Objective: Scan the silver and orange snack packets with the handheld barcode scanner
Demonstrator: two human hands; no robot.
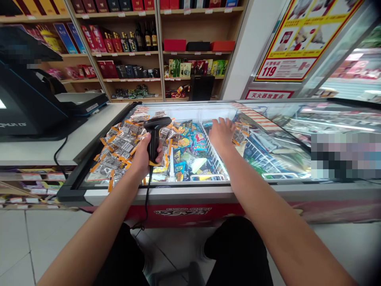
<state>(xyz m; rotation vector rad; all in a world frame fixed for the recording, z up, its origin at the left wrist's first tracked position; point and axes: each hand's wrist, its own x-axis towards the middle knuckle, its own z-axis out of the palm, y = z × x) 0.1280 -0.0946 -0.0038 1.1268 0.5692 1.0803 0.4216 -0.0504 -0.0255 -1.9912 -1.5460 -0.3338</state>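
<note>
Gripping scanner (154, 139) in left hand (144, 154), over packets (120, 146) heaped on left end of freezer (184, 193), cord (147, 200) hanging down front; right hand (222, 134) just beside another packet (240, 134), fingers bent (can't tell if holding anything)

Head cam — fwd/down view, close over freezer (190, 193) — shelves (193, 28) in bkgd.

Freezer (190, 194) — packets (123, 143) strewn on top.
</note>
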